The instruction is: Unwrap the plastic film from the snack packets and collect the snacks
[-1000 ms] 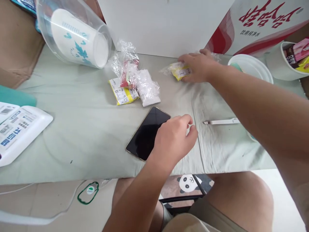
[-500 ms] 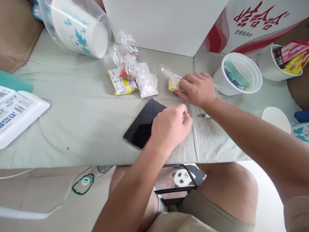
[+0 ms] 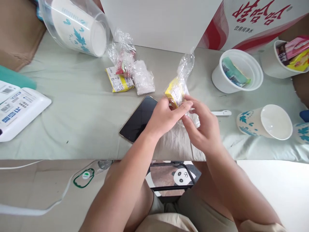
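Observation:
Both of my hands hold a small yellow-and-white packet [image 3: 175,91] wrapped in clear crinkled plastic, whose loose end sticks up toward the back. My left hand [image 3: 166,114] grips the packet's near left side, with the thumb across it. From the right, my right hand [image 3: 201,124] pinches the near part of the clear plastic between thumb and fingers. A black phone [image 3: 140,117] lies flat beside my left wrist. Right of my hands rests a thin white stick-like tool [image 3: 221,113], its left end hidden behind the right hand.
Other plastic-wrapped packets [image 3: 144,79] lie at the back. A white tub [image 3: 217,75] holds a green sachet. A paper cup [image 3: 251,120] lies on its side at right. A wipes pack [image 3: 24,109] sits left. The table's front edge [image 3: 72,158] runs above my knees.
My right hand has drawn the yellow packet nearer and lifted it. My left hand has come up and taken hold of it too. The white tool and paper cup are more exposed.

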A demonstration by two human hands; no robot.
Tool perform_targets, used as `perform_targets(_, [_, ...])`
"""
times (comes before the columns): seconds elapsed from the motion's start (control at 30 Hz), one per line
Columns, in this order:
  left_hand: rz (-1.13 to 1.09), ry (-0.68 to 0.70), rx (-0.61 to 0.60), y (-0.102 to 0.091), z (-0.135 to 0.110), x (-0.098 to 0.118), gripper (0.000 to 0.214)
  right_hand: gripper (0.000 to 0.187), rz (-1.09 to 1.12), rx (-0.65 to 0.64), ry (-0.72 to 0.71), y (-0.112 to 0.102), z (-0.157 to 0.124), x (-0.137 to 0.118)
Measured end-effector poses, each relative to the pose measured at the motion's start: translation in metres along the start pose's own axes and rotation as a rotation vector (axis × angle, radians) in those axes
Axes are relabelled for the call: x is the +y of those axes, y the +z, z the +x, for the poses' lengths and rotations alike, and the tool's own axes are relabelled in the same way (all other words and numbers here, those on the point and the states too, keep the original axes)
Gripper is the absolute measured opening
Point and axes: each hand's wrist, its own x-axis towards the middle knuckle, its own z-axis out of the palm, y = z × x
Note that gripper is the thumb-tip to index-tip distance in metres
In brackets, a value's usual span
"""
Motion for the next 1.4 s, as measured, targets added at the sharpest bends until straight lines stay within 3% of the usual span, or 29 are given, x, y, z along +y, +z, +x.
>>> perform_targets(0.1, [0.018,-0.065,0.076,-0.006,-0.002,-0.002,0.015,0.027,0.217,-0.096,0.121,-0.025,-0.007,0.000])
perform_targets(0.17, [-0.010,-0.073,0.077,-0.007,-0.002,-0.004,0.024,0.020,0.307,0.006,0.169,-0.036,-0.011,0.014])
perform_targets(0.27, [-0.066,-0.112,-0.078,-0.002,-0.002,-0.005,0.026,0.025,0.355,0.181,0.199,-0.038,-0.019,0.049])
perform_targets(0.37, [-0.054,-0.200,-0.256,0.009,0.000,-0.008,0.025,0.046,0.513,0.044,0.209,-0.031,-0.030,0.077])
perform_targets(0.47, [0.007,-0.256,-0.336,0.022,0.001,-0.016,0.032,0.040,0.618,-0.034,0.295,-0.026,-0.036,0.085])
perform_targets(0.63, [0.086,-0.196,-0.324,0.035,0.003,-0.028,0.079,0.005,0.361,0.076,0.280,-0.032,-0.035,0.080])
perform_targets(0.8, [0.152,-0.029,-0.309,0.037,0.002,-0.029,0.029,0.019,0.223,-0.018,0.155,-0.041,-0.038,0.081])
perform_targets(0.9, [0.072,-0.035,-0.275,0.033,0.006,-0.030,0.014,0.028,0.199,-0.115,0.082,-0.045,-0.041,0.081])
perform_targets(0.97, [0.033,-0.068,-0.235,0.028,0.011,-0.031,0.017,0.033,0.163,-0.148,0.087,-0.049,-0.041,0.079])
perform_targets(1.13, [0.070,-0.056,0.043,0.017,0.024,-0.029,0.025,0.045,0.052,-0.154,0.061,-0.057,-0.039,0.066])
perform_targets(1.23, [0.020,-0.094,-0.006,0.015,0.024,-0.028,0.026,0.045,-0.016,-0.198,-0.002,-0.050,-0.042,0.059])
perform_targets(1.4, [0.010,-0.002,-0.129,0.028,0.015,-0.032,0.016,0.031,-0.132,-0.139,-0.226,-0.028,-0.050,0.055])
